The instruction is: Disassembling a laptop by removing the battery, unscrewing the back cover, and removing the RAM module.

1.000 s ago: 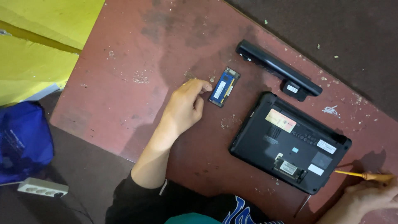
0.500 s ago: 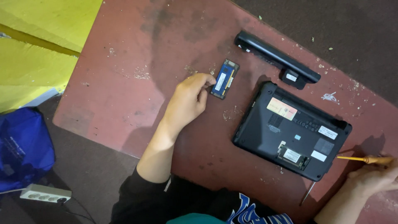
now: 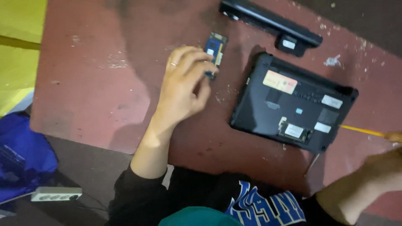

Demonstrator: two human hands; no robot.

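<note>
A small blue and green memory module [image 3: 217, 47] lies on the worn red table [image 3: 104, 83]. My left hand [image 3: 184, 86] reaches over it, and its fingertips pinch the module's near end. To the right a black laptop [image 3: 293, 104] lies upside down, with stickers on its base and an open slot near its front edge. Above it a long black battery [image 3: 270, 24] lies apart from the laptop. At the right edge my right hand [image 3: 377, 173] is blurred. It holds a screwdriver [image 3: 362, 131] with a yellow shaft that points at the laptop's right corner.
The table's near edge runs across the lower left. Below it on the floor are a blue bag [image 3: 23, 159] and a white power strip [image 3: 56, 193]. A yellow surface [image 3: 19, 50] borders the table on the left. White specks dot the table at the upper right.
My left hand has slid forward from beside the memory module onto it, and the fingers have closed on its near end. The view has moved in closer. My right hand still has the screwdriver.
</note>
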